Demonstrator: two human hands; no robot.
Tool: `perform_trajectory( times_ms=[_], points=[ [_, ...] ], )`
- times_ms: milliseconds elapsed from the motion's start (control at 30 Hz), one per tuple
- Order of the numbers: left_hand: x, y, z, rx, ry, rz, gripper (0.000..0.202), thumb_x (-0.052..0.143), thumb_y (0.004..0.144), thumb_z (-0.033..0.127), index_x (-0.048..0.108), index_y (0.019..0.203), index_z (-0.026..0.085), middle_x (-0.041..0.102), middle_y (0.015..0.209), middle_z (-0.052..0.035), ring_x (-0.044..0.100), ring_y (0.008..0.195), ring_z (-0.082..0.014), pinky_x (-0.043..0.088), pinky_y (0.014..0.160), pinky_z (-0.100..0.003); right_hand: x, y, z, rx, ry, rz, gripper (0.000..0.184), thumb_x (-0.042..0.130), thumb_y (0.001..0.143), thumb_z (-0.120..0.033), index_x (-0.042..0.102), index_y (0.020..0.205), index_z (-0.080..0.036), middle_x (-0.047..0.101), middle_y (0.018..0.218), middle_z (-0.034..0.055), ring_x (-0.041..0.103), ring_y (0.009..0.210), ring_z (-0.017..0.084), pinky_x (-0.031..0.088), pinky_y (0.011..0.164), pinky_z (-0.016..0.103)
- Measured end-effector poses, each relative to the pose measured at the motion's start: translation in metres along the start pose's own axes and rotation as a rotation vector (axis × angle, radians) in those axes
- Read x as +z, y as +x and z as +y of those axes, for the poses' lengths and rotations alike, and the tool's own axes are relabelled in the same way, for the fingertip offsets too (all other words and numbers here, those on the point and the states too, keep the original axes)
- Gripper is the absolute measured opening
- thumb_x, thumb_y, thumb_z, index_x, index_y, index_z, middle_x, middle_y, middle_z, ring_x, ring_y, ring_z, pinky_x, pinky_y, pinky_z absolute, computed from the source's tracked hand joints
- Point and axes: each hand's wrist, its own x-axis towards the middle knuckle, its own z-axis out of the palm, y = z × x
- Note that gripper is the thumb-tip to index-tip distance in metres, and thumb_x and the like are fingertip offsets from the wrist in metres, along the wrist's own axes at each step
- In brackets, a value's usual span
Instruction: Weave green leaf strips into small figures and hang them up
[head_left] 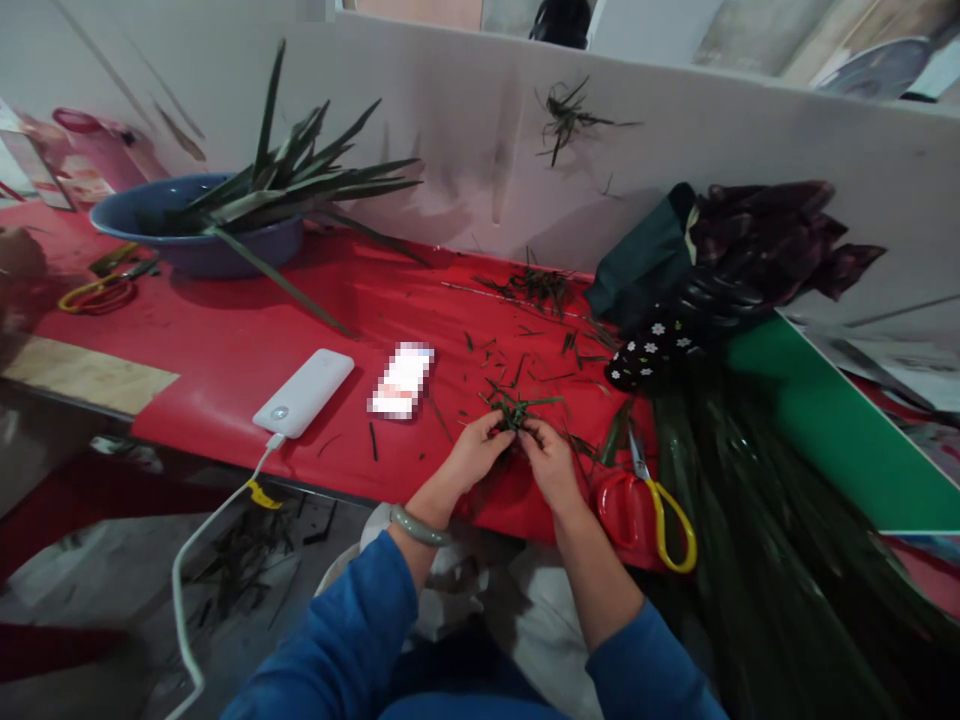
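Between my fingertips is a small tangle of green leaf strips (514,412), held just above the red-covered table's near side. My left hand (478,446) pinches it from the left, and a greenish bangle (418,526) circles that wrist. From the other side my right hand (550,460) grips the same bundle with thumb and forefinger. The strips' exact weave is too small to make out. Just right of my right hand lie scissors (651,505) with red and yellow handles, blades pointing away. Cut leaf scraps (517,370) are scattered beyond my fingers.
A white power bank (304,392) with a cable and a lit phone (403,380) lie left of my hands. Behind stands a blue basin (225,250) of long leaves. More long leaves (757,520) hang at right, near a green board (847,420). Other scissors (101,293) lie far left.
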Motion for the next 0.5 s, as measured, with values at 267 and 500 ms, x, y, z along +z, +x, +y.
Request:
perform_trajectory(
  times_ms=[267,500],
  points=[
    [0.01,0.003,-0.009,-0.007,0.154,0.139,0.016,0.049,0.071,0.027,0.058,0.08,0.016,0.058,0.069,0.0007,0.052,0.064,-0.011,0.041,0.061,-0.022,-0.004,-0.002,-0.012,-0.059,-0.277,0.016,0.018,0.041,0.076,-0.027,0.054,0.083,-0.017,0.06,0.076,0.0032,0.055,0.07,0.015,0.043,0.066,0.026],
    [0.01,0.005,-0.015,-0.026,0.109,0.221,0.016,0.051,0.07,0.026,0.059,0.078,0.015,0.062,0.075,-0.002,0.055,0.072,-0.0137,0.04,0.068,-0.024,-0.005,-0.001,-0.013,-0.078,-0.331,-0.004,0.019,0.04,0.076,-0.027,0.056,0.083,-0.017,0.061,0.078,0.0026,0.055,0.072,0.015,0.042,0.067,0.025]
  ],
)
